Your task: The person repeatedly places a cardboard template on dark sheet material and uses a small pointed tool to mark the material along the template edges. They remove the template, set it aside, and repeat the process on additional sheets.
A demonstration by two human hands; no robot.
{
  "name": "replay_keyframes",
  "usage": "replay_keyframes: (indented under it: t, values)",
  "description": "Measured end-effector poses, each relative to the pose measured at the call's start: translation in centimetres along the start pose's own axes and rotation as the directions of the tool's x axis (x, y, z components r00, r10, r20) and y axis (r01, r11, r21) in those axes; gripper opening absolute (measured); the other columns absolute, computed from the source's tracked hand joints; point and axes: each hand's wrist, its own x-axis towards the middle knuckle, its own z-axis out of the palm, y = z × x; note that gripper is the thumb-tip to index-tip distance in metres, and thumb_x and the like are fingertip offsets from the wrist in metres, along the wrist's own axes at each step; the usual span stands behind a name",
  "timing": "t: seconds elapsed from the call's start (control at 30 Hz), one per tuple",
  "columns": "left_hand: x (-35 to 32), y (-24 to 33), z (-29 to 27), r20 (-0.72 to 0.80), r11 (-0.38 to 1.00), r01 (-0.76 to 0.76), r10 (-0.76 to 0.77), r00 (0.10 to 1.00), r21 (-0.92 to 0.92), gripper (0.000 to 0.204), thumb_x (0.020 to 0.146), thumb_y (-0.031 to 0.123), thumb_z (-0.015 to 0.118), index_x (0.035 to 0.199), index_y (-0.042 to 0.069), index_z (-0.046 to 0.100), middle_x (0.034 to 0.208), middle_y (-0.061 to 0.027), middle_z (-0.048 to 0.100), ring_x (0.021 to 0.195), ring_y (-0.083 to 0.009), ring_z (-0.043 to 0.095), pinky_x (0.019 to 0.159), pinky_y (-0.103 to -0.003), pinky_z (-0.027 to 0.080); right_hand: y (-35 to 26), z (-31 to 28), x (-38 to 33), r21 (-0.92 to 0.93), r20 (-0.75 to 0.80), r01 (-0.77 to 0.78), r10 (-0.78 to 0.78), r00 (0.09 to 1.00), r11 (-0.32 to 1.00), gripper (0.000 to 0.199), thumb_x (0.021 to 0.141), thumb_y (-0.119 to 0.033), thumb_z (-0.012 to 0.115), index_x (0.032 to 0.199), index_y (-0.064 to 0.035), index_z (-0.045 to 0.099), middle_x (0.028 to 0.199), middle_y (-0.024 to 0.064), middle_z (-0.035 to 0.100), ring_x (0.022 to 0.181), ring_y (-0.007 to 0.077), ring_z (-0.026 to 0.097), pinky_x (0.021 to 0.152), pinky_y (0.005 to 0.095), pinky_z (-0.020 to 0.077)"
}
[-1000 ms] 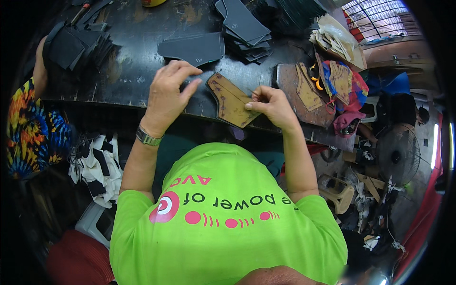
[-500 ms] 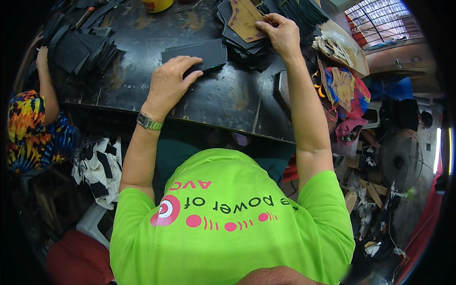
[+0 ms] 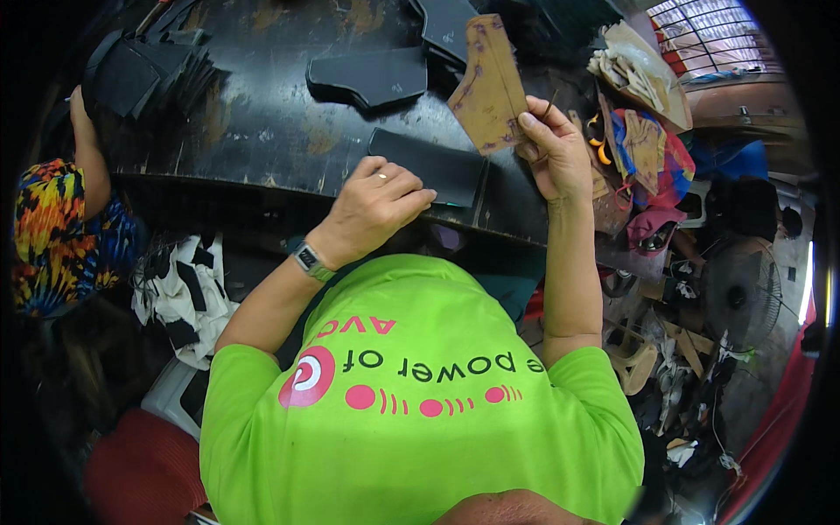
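Two hands busy | right hand [image 3: 551,153] pinches a brown template [image 3: 490,87], lifted over the worktop [image 3: 262,131] | left hand [image 3: 376,206], fingers curled, presses a black cut piece [image 3: 429,166] at the near edge | step: likely matching template to piece | next calls for careful edge alignment

shirt: a bright lime-green short-sleeved T-shirt [image 3: 420,411] fills the lower middle of the frame; its sleeves end above the elbows
print: pink lettering and a row of pink dots and bars run across the chest, seen upside down, with a round pink-and-white swirl mark at their left end
left wrist: a wristwatch [image 3: 308,259] with a dark square face on a metal band, left of centre
left hand [image 3: 378,203]: a thin ring on one finger
right hand [image 3: 553,153]: bare, upper right of centre
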Motion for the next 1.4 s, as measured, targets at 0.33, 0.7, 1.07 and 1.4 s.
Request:
replay_keyframes:
  t: [0.33, 0.7, 1.07, 1.4]
  values:
    - [-1.8, -1.9, -1.6, -0.119, 0.909, 0.415, -0.418, 0.901, -0.047, 0.023, 0.084, 0.012, 0.083, 0.106, 0.007, 0.076, 0.120, -0.0091, 0.069, 0.108, -0.0282, 0.067, 0.091, -0.041, 0.053, 3.3, 1.0, -2.7, -0.653, 0.126, 0.036, 0.062, 0.990, 0.756, 0.031, 0.095, -0.009, 0.075, 0.121, 0.0074, 0.073, 0.104, 0.0107, 0.079, 0.094, 0.0129, 0.071, 0.088, 0.0277, 0.0556]
    - [-1.2, -3.0, -1.1, -0.011, 0.874, 0.484, -0.485, 0.875, -0.048, 0.027, 0.086, 0.009, 0.080, 0.112, 0.005, 0.077, 0.116, -0.0098, 0.072, 0.108, -0.0303, 0.069, 0.094, -0.040, 0.056, 3.7, 2.3, -2.0, -0.859, 0.201, 0.191, -0.030, 0.979, 0.476, 0.028, 0.090, -0.005, 0.077, 0.117, 0.0039, 0.076, 0.100, 0.0121, 0.080, 0.089, 0.0127, 0.072, 0.085, 0.0283, 0.0571]
    - [-0.7, -2.7, -1.2, -0.007, 0.870, 0.492, -0.492, 0.870, -0.038, 0.020, 0.085, 0.009, 0.081, 0.105, 0.005, 0.079, 0.107, -0.0083, 0.072, 0.098, -0.0276, 0.071, 0.086, -0.037, 0.058, 3.1, 2.1, -1.0, -0.835, 0.242, 0.188, 0.039, 0.970, 0.517, 0.024, 0.088, -0.008, 0.078, 0.109, 0.0022, 0.076, 0.091, 0.0172, 0.078, 0.079, 0.0185, 0.074, 0.077, 0.0316, 0.0579]
    - [-0.8, -2.4, -0.8, -0.007, 0.880, 0.475, -0.475, 0.880, 0.021, 0.020, 0.085, 0.008, 0.081, 0.104, 0.004, 0.079, 0.107, -0.0086, 0.072, 0.101, -0.0270, 0.071, 0.087, -0.037, 0.059, 3.4, 2.0, -0.7, -0.827, 0.229, 0.182, 0.023, 0.973, 0.532, 0.021, 0.087, -0.009, 0.078, 0.105, 0.0024, 0.076, 0.088, 0.0172, 0.077, 0.076, 0.0204, 0.074, 0.075, 0.0320, 0.0576]
